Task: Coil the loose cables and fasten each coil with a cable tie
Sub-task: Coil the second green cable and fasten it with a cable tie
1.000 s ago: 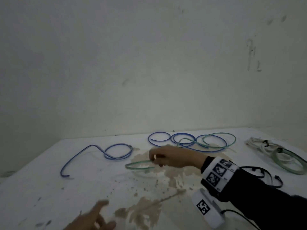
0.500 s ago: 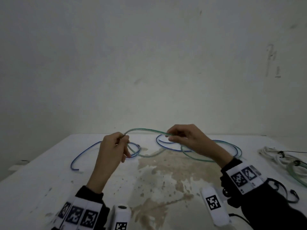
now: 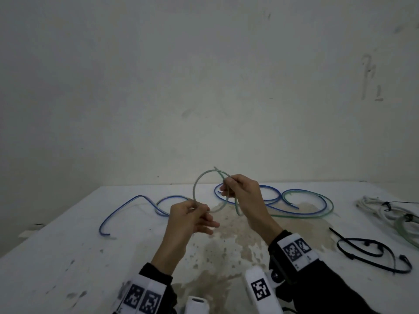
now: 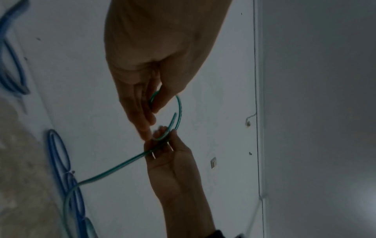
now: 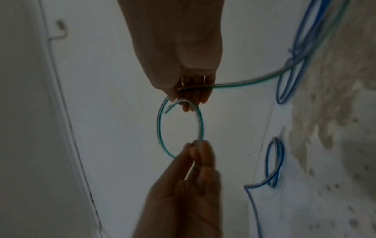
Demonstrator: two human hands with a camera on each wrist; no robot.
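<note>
A green cable (image 3: 197, 184) is bent into one round loop in the air above the white table (image 3: 68, 257). My left hand (image 3: 192, 215) pinches the bottom of the loop (image 5: 200, 138) between thumb and fingers. My right hand (image 3: 238, 189) grips the spot where the loop crosses itself, with the cable's short free end (image 4: 173, 119) sticking out past the fingers. The rest of the green cable (image 3: 317, 214) trails down onto the table to the right. A loose blue cable (image 3: 127, 206) snakes across the table behind both hands.
Two black cable ties (image 3: 371, 250) lie at the right near the front. A tied white coil (image 3: 376, 207) and a tied green coil (image 3: 405, 227) sit at the far right edge. A brown stain (image 3: 226, 245) covers the table's middle. A wall stands close behind.
My left hand came up from the table's near edge and took the green cable. Both hands lifted it and curved it from a shallow arc into a closed round loop.
</note>
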